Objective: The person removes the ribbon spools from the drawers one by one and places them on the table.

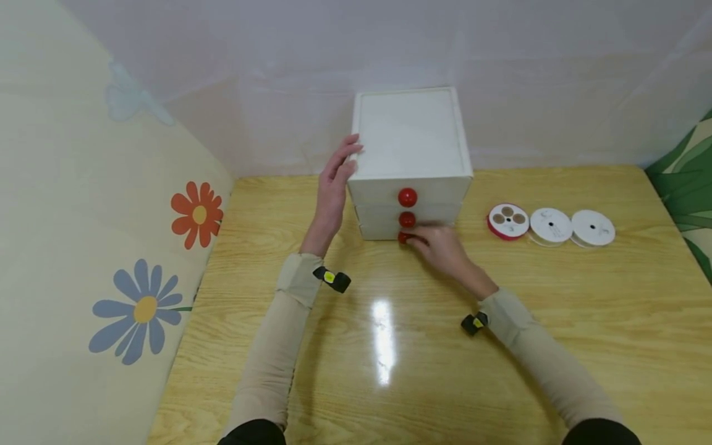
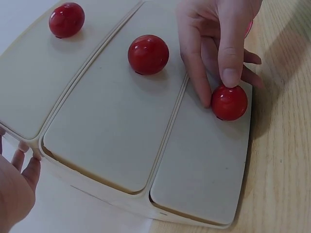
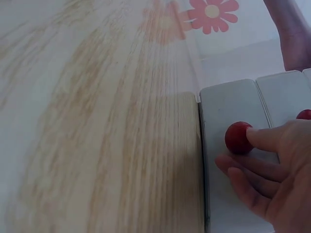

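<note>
A white three-drawer box point(image 1: 410, 133) stands on the table, each drawer front bearing a round red knob. My left hand point(image 1: 334, 191) rests against the box's left side near the top, fingers extended and fingertips over the upper edge. Down at the lowest drawer, my right hand point(image 1: 442, 247) pinches the bottom red knob point(image 2: 229, 103) between thumb and fingers. Above it sit the middle knob point(image 2: 148, 54) and the top knob point(image 2: 66, 20), both untouched. All three drawer fronts lie nearly flush with the box.
To the right of the box, a red-edged ribbon spool point(image 1: 508, 221) and two white spools point(image 1: 550, 226) lie in a row on the wooden table point(image 1: 445, 383). A pale wall point(image 1: 278, 93) rises behind the box, and a flower-printed panel point(image 1: 55, 216) borders the left side.
</note>
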{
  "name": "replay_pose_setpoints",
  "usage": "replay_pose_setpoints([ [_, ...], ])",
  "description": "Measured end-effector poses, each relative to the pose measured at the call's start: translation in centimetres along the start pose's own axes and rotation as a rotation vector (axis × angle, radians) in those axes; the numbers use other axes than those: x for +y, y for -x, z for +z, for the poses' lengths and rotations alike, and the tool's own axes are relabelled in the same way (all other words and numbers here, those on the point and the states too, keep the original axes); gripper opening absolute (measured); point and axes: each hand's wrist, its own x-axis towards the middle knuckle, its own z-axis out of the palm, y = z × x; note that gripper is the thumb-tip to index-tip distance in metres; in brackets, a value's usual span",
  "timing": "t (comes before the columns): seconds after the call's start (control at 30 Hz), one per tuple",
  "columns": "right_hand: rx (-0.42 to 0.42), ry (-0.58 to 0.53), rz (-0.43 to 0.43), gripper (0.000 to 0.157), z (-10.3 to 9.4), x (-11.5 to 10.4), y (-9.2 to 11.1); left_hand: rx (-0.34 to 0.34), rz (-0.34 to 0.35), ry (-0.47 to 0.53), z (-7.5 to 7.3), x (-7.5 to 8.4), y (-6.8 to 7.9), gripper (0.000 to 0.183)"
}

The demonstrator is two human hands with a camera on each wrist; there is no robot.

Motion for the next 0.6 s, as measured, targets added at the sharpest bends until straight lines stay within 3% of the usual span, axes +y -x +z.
replay_pose_setpoints([
  [0.6,-0.002,-0.138,0.078,0.024,0.36,0.08,0.11,-0.006,0.002,-0.014,0.03,0.01,0.09,0.038],
])
